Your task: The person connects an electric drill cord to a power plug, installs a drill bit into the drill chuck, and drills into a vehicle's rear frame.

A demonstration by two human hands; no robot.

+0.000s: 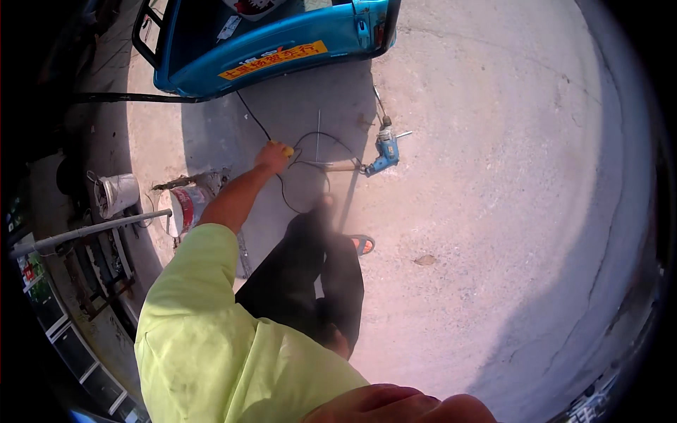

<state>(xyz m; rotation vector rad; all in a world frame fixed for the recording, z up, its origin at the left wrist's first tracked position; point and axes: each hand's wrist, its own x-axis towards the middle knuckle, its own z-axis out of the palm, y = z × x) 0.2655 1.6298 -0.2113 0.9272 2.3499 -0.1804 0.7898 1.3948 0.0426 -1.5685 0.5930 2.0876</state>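
The left hand (271, 156) is closed on a yellow piece (288, 151) — the blue drill (385, 151) lies to its right, long bit (380, 101) pointing ahead.

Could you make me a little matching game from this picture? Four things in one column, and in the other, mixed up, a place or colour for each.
Things:
1. Electric drill
2. Yellow piece
3. Shirt
4. Cargo bed

Places and colours:
A. Lime green
B. At the top edge of the picture
C. Lying on the concrete ground
D. In the grip of the left hand

Right pairs: 1-C, 2-D, 3-A, 4-B.
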